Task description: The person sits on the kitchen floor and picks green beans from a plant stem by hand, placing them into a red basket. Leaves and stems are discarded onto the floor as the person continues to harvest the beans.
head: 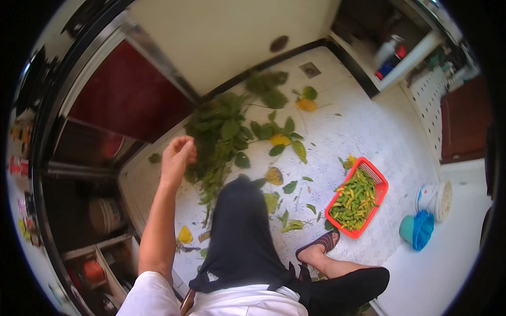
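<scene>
My left hand (180,158) is raised above the floor, its fingers curled in and the thumb laid against them. Nothing shows in it, though the inside of the curl is hidden. Just beyond it lies a heap of leafy bean stalks (229,128) against the cabinet and wall. Out of view is my right hand. To the right of my knees, a red plastic basket (382,190) stands on the floor, holding many green and yellowish bean pods (354,199). Between heap and basket, loose leaves (289,187) and a yellow-brown leaf (274,176) are scattered.
My sandalled foot (322,245) is close to the basket. Further right stand a white bucket (435,199) and a teal bin with a blue bag (422,231). A dark red cabinet door (126,93) borders the left; a floor drain (309,70) lies near the far wall.
</scene>
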